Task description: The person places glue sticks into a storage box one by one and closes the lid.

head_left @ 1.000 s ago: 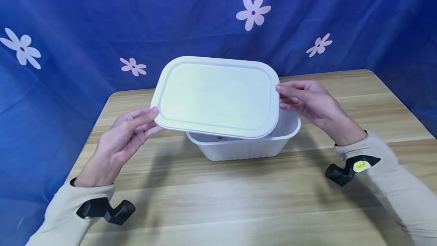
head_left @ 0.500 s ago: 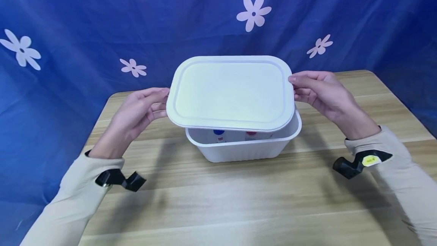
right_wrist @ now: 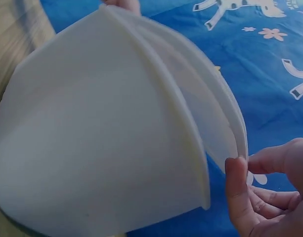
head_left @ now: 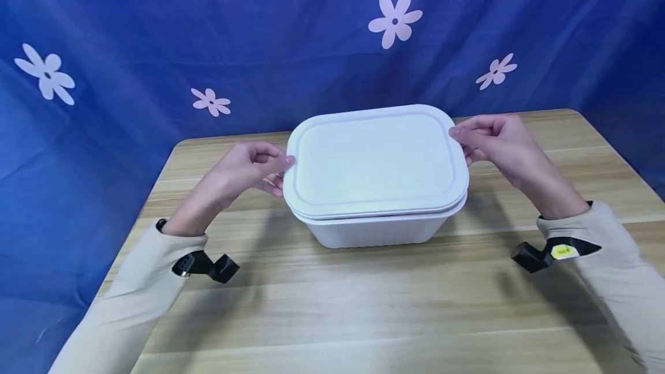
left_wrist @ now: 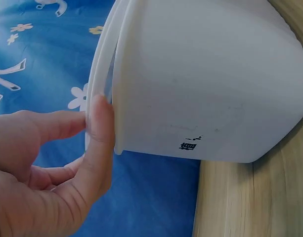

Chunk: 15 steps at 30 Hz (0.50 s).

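Observation:
A white rectangular lid (head_left: pixel 376 160) with rounded corners lies over a white plastic box (head_left: pixel 384 232) on the table. My left hand (head_left: pixel 249 169) pinches the lid's left end between thumb and fingers. At the opposite end, my right hand (head_left: pixel 501 146) pinches the lid's rim. In the left wrist view, the lid sits close to the box rim with a narrow gap, and dark print marks the box wall (left_wrist: pixel 191 108). The right wrist view has a wider gap under the lid (right_wrist: pixel 235 118), so that end is raised. The box's contents are hidden.
The wooden table (head_left: pixel 363 305) extends in front of the box and to both sides. A blue curtain (head_left: pixel 291 45) with pale flowers hangs right behind the table's back edge. Black wrist mounts (head_left: pixel 208 267) sit on both sleeves.
Both hands have brought the lid rightward and down onto the box. Blue and red tops seen inside half a second ago are now covered. The box stays put.

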Motion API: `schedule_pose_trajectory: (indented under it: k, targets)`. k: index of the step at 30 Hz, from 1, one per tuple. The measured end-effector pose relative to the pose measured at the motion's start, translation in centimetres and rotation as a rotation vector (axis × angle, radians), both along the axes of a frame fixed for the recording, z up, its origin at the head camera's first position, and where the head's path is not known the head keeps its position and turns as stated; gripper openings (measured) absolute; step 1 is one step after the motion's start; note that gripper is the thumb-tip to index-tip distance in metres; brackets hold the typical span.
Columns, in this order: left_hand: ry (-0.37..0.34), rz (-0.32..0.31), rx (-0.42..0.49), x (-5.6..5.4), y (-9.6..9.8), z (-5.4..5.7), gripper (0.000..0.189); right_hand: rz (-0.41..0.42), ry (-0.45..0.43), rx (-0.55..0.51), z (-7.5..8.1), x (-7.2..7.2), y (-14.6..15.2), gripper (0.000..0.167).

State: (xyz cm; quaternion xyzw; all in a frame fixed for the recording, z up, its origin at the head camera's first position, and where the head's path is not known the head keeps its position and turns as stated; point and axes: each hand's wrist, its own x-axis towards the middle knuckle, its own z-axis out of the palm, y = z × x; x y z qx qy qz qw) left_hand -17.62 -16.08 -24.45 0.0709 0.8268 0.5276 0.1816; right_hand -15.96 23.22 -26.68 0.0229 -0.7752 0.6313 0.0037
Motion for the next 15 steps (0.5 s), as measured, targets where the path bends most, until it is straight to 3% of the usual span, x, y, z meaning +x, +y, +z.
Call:
schedule_pose_trajectory:
  k: [3,8,15]
  targets:
    - [0.006,-0.011,-0.037,0.2,0.3,0.0,0.030,0.003,0.001,0.089,-0.2,0.1,0.1,0.024]
    - [0.076,-0.026,-0.162,0.6,0.9,0.0,0.025,0.016,-0.010,0.215,-0.3,0.2,0.0,0.039]
    - [0.147,-0.082,-0.266,1.0,1.2,0.0,0.023,-0.015,0.058,0.483,-0.5,0.2,-0.6,0.042]
